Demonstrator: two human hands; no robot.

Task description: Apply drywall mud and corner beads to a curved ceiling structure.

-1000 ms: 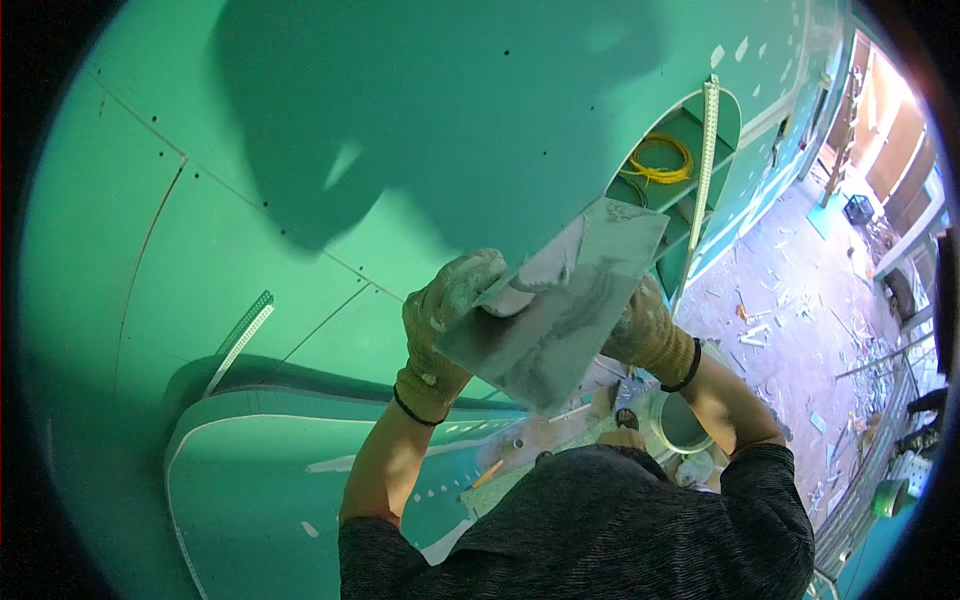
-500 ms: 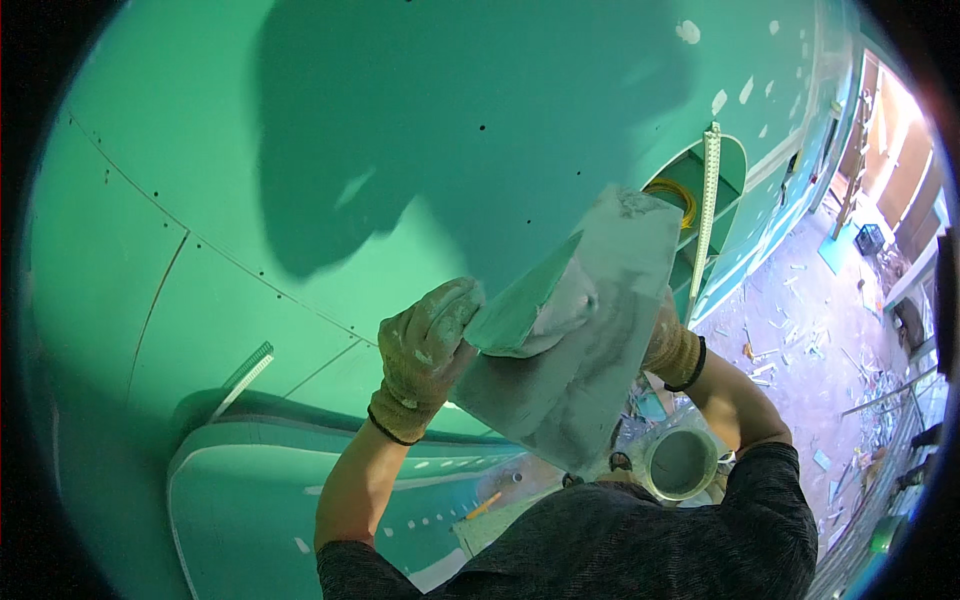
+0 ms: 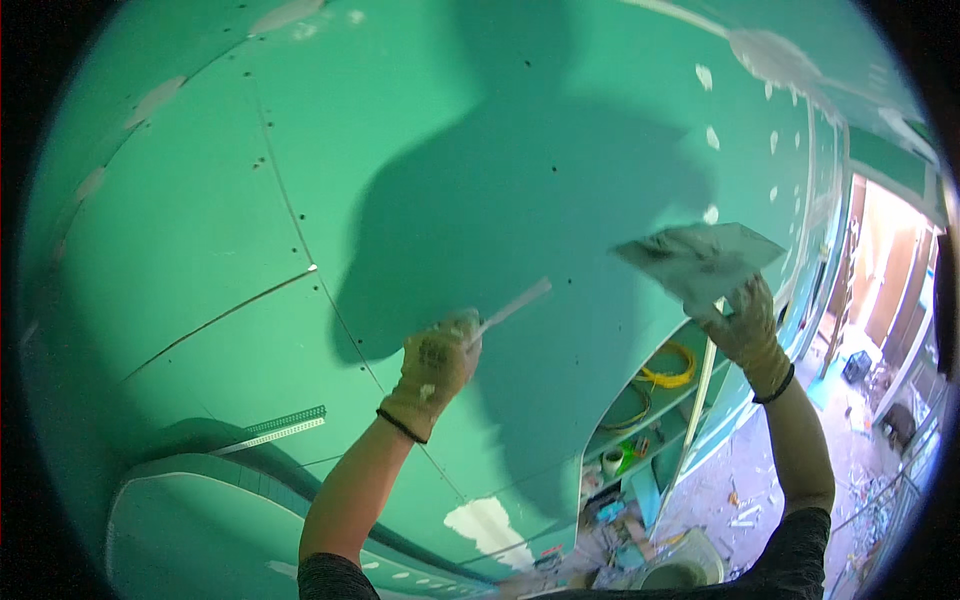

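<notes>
My left hand [image 3: 432, 365], in a pale work glove smeared with compound, is closed around a putty knife [image 3: 518, 304]. The blade is seen nearly edge-on, pointing up and right in front of the green wallboard [image 3: 300, 160]; whether it touches cannot be told. A dark screw spot [image 3: 570, 282] lies just beyond its tip. My gloved right hand [image 3: 745, 325] grips a flat plasterer's hawk [image 3: 725, 245] from below, raised and tilted at the right. Grey compound is smeared over it. White filler forms a rough patch [image 3: 490, 528] low on the board.
A curved opening with shelves [image 3: 610, 440] holds a yellow coil [image 3: 675, 368] and small items. Perforated corner bead [image 3: 285, 427] sticks out above a curved green ledge [image 3: 190, 500]. A bucket [image 3: 675, 575] stands at the bottom. Scraps litter the floor [image 3: 730, 500] at right.
My hands have drawn apart: the putty knife has left the hawk and come up before the wallboard. The hawk has moved right and up, with less compound visible on it. The view has shifted.
</notes>
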